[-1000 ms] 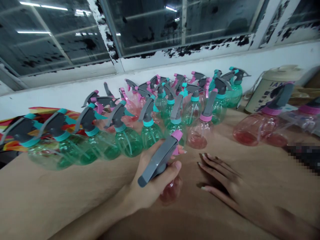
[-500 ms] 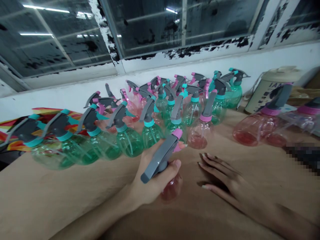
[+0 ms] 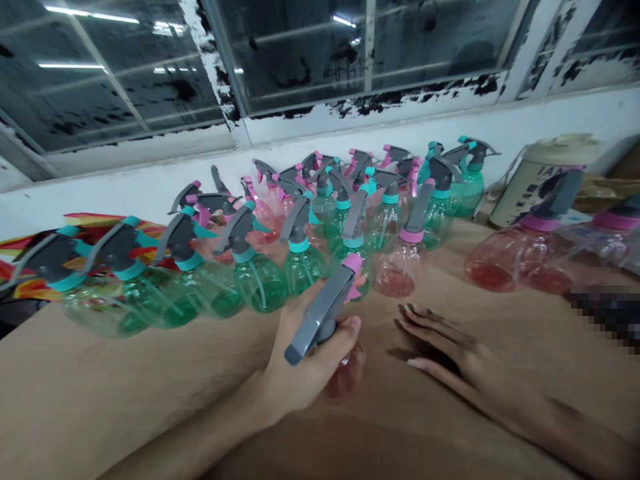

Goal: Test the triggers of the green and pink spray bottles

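Compared with one second earlier, the spray bottle (image 3: 345, 377) in the left hand (image 3: 295, 380) had shifted slightly up in view, its grey lever (image 3: 320, 317) up and to the right at the near end. The right hand (image 3: 465, 363) had altered: its thumb (image 3: 433, 370) had risen, nearer the fingers, with its shadow (image 3: 399, 353) more distinctly separated from it.

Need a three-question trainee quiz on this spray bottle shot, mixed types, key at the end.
1. Which hand holds a spray bottle? a) right b) left c) both
2. True or false: the right hand touches that bottle.
3. Fill in: the leftmost bottle has a ____ collar.

Key: 1: b, the left hand. 2: false, the right hand is apart from it. 3: turquoise.
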Demonstrator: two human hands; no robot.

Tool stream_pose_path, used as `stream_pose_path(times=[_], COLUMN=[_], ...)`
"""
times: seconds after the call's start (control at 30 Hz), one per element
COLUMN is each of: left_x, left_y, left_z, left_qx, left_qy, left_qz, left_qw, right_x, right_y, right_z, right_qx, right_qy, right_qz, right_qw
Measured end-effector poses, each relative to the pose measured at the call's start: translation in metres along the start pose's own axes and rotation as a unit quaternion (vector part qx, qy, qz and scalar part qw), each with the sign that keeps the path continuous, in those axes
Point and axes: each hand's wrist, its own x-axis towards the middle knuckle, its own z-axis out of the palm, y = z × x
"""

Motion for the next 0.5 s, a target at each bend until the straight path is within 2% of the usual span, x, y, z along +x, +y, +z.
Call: stream_pose_path(times=[0.17,0.33,0.5], left_x=[-0.0006,0.0007,0.0034], left_y=[-0.0024,0.0013,0.0063], left_z=[0.0012,0.0002,-0.0039], left_qx=[0.015,-0.002,-0.028], left_qy=[0.011,-0.006,-0.012], left_qz=[0.003,0.002,-0.029], left_qw=[1.000,1.000,0.999], right_x=[0.0004,-0.0005,-0.0021], right_y=[-0.0009,-0.0044,-0.0059], right_z=[0.0007,0.0012,0.0037], right_qx=[0.008,-0.011,-0.025], right_qy=[0.008,0.008,0.011], right_qz=[-0.002,0.002,0.016], right_qw=[1.000,1.000,1.000])
